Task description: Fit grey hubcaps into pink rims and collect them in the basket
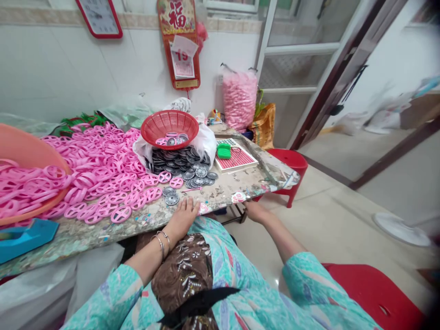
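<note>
My left hand (pixel 185 215) lies flat on the table's front edge, fingers stretched out. Just beyond its fingertips is a grey spoked disc (pixel 172 199). At the edge farther right is my right hand (pixel 256 211), its fingertips hidden by the tabletop. Pink wheel-shaped rings (pixel 110 165) cover the left of the table, and one pink ring (pixel 176 182) lies apart near the grey discs. More dark discs (pixel 172 160) spill from a white plastic bag (pixel 205 143). On top of them rests a red basket (pixel 170 121) with a few pink and grey pieces inside.
An orange tub (pixel 32 146) of pink rings and a blue tape dispenser (pixel 29 239) stand at left. A green object (pixel 223 151) sits on a sheet of red dots (pixel 240 161). Red stools (pixel 290 161) stand at right. A bag of pink pieces (pixel 239 98) is by the wall.
</note>
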The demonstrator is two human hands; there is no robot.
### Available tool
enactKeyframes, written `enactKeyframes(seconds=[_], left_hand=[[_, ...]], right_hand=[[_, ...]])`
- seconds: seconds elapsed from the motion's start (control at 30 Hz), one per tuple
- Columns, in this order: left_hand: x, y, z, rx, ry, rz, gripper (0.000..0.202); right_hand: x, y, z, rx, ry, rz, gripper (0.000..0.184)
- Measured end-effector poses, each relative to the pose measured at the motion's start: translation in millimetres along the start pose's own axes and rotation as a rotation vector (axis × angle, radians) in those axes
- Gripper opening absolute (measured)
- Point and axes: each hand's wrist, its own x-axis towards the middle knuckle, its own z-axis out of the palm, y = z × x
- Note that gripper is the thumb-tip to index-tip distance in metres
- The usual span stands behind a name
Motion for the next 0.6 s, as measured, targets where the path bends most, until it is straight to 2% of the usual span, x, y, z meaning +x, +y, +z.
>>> enactKeyframes(seconds=[0.13,0.33,0.47,0.6], left_hand=[[0.2,3.0,-1.1,0.015,0.007,-0.005,0.058],[0.0,3.8,2.2,0.009,0.002,-0.007,0.058],[-1.0,0.7,4.5,-0.022,-0.017,0.006,0.059],[-2.3,-6.9,0.9,-0.071,-0.044,0.062,0.062]], right_hand=[[0.3,13.0,8.8,0.050,0.012,0.019,0.045],[12.1,13.0,23.8,0.107,0.018,0.055,0.051],[30.1,1.6,38.3,0.130,-0.060,0.028,0.042],[48.7,-24.9,54.0,0.158,-0.144,-0.054,0.036]])
